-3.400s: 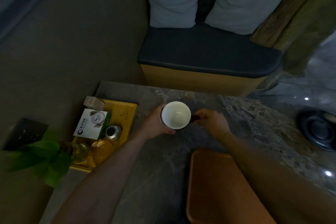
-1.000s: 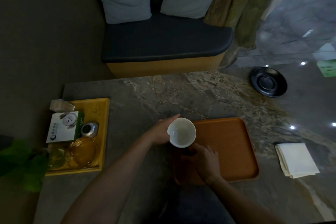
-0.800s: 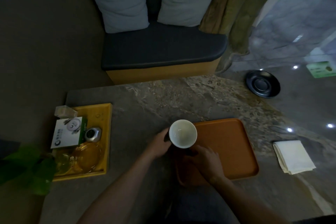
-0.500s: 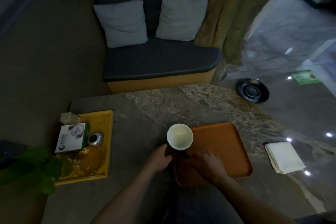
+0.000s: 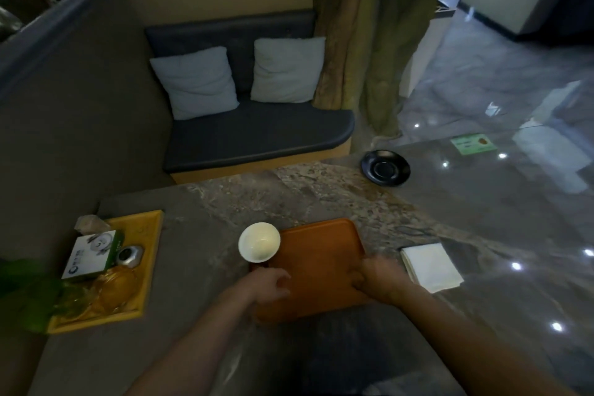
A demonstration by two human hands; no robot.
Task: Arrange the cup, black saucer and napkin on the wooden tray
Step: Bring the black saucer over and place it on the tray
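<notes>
The person's left hand [image 5: 270, 283] sits over the near left corner of the flat orange-brown wooden tray [image 5: 316, 260], fingers loosely curled; whether it pinches anything is hard to tell in the dim light. Just beyond that hand, touching the tray's left edge, stands the round white cup [image 5: 259, 242], mouth up, with a dark handle stub showing at its near side close to the knuckles. I cannot tell whether the fingers actually touch that handle. The right hand [image 5: 379, 280] is blurred and lies on the tray's near right corner, fingers bent down against the rim; it looks to be gripping the edge, though the blur leaves that unsure. Just to the right of this hand, apart from the tray, the folded white napkin [image 5: 430, 265] rests flat on the grey marbled stone table [image 5: 289, 193]. Well beyond the right hand, at the table's far right edge, the round black saucer [image 5: 385, 168] lies by itself. Far off to the left of the left hand a yellow tray [image 5: 151, 254] holds a white-and-green box [image 5: 91, 254], a small silver object [image 5: 128, 255] and amber glassware [image 5: 115, 286], with green leaves [image 5: 29, 289] at its near side. Past the table, a dark cushioned bench [image 5: 257, 135] carries two pale pillows [image 5: 196, 82].
</notes>
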